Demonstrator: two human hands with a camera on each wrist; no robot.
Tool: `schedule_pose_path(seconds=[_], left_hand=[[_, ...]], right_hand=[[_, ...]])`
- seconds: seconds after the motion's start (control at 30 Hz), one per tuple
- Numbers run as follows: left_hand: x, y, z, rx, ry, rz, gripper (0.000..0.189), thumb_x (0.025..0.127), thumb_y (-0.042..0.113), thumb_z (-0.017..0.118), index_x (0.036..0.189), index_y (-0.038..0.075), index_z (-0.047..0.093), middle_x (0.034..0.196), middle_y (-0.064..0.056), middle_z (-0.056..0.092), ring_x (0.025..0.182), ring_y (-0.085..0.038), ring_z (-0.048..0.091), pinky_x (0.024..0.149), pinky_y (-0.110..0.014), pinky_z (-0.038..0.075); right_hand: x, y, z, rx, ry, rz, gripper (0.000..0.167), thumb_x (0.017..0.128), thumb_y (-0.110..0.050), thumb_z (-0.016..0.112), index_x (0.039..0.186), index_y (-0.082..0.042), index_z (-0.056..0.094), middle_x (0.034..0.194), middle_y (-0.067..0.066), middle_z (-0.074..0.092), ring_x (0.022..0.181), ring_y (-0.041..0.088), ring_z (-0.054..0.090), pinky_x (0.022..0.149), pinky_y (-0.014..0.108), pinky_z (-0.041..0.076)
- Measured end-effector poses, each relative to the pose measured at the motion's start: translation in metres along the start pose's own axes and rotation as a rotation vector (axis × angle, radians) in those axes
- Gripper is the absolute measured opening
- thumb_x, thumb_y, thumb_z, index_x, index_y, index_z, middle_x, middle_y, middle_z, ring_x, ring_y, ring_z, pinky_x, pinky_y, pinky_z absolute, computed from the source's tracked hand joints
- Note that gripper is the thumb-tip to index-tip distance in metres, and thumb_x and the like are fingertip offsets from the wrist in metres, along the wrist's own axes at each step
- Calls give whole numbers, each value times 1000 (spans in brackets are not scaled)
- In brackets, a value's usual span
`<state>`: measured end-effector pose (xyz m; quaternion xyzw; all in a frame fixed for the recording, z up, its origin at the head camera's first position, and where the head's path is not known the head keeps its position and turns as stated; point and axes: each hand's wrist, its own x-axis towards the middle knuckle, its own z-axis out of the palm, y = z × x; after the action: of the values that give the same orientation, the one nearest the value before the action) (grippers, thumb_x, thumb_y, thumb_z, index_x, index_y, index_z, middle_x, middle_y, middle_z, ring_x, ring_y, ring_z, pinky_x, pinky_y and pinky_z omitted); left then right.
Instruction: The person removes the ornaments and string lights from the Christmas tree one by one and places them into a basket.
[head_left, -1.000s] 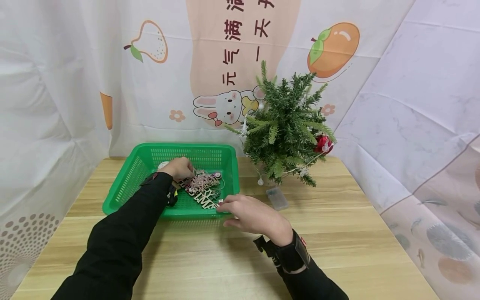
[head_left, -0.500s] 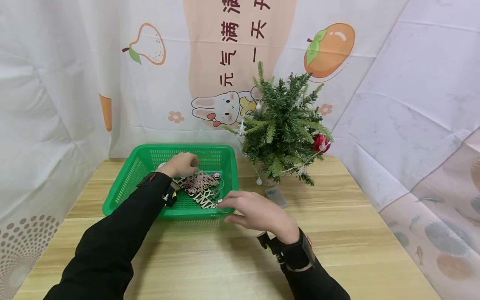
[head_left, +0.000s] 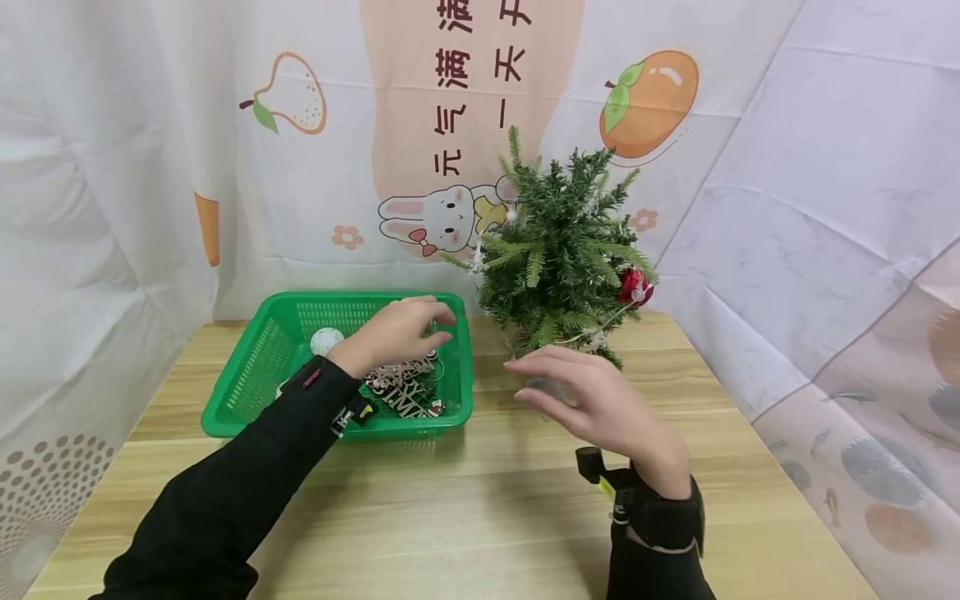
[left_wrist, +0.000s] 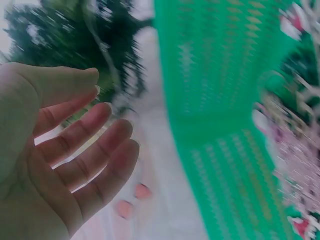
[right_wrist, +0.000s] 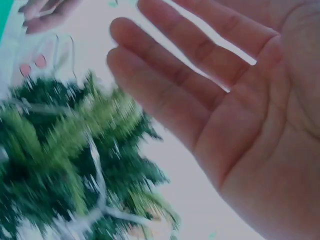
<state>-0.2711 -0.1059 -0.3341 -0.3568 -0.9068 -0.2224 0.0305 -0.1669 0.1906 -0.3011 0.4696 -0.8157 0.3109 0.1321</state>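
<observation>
My left hand [head_left: 401, 335] hovers over the green plastic basket [head_left: 217, 417], its fingers loosely bent with nothing between them in the left wrist view. Beneath it in the basket lie wooden letter ornaments [head_left: 408, 400] and a white ball [head_left: 326, 340]. My right hand [head_left: 592, 396], fingers relaxed and the palm bare in the right wrist view, is raised above the table in front of a small artificial Christmas tree [head_left: 555, 242]. A red bauble [head_left: 635, 287] and a string of lights hang on the tree.
A small clear box [head_left: 547, 387] lies by the foot of the tree, partly covered by my right hand. The wooden table [head_left: 450, 517] ends at a printed cloth backdrop [head_left: 300, 208] behind the basket and tree.
My left hand has risen off the ornaments and moved right. My right hand has left the basket's front right corner and moved right, toward the tree.
</observation>
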Motion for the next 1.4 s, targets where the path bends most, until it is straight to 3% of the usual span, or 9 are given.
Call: schedule_pose_path(seconds=[0.13,0.23,0.33,0.53,0.7,0.8,0.93,1.17,1.4], left_hand=[[1,27,-2,-20,52,73,21,101,18,67,120,11,70,113,-4,67,96,-18,65,82,-33,53],[1,50,-3,-57,80,136,20,101,20,67,119,13,71,110,-1,67,96,-14,65,81,-30,53],[3,72,2,-106,97,205,19,101,19,67,118,12,71,108,1,67,96,-10,66,82,-26,54],[14,112,26,-180,126,328,23,99,19,69,119,7,70,110,-1,69,92,-9,66,80,-19,52],[25,141,52,-292,113,341,32,99,21,69,128,6,66,122,-6,68,90,-9,64,82,-16,50],[33,154,68,-340,107,324,40,100,25,67,135,6,62,132,-6,65,95,-6,62,84,-14,48],[43,166,89,-436,120,240,48,102,31,65,142,8,55,140,-3,59,108,-4,61,90,-15,49],[62,175,121,-800,123,-6,60,100,36,67,151,12,46,150,-2,49,124,-13,59,99,-23,49],[82,180,136,-1020,175,-106,70,100,34,68,156,9,36,158,-7,38,130,-16,54,96,-18,48]], right_hand=[[-11,4,-17,66,116,-45,29,96,-6,71,125,-6,71,118,2,71,101,11,68,85,23,55],[-19,11,-32,108,236,-118,26,98,-12,69,118,5,71,111,9,73,96,13,70,82,23,57],[-28,19,-51,110,328,-111,28,98,-12,68,115,10,69,107,9,74,92,12,71,79,20,57],[-41,33,-92,90,456,200,34,92,15,64,125,9,65,105,1,74,88,11,71,79,19,57],[-40,51,-119,8,479,437,31,98,-2,66,129,0,68,104,-6,74,85,8,71,79,15,55],[-35,67,-128,-88,430,541,32,100,-19,68,129,-7,69,105,-10,73,83,3,70,78,10,52],[-26,91,-136,-119,330,634,36,101,-32,66,130,-11,70,112,-6,73,84,-3,69,80,9,47],[-11,122,-142,12,174,677,39,103,-29,63,132,-4,66,116,0,72,88,0,70,84,15,52],[5,135,-145,113,78,731,48,104,-33,61,140,-1,59,133,13,65,96,0,67,86,21,55]])
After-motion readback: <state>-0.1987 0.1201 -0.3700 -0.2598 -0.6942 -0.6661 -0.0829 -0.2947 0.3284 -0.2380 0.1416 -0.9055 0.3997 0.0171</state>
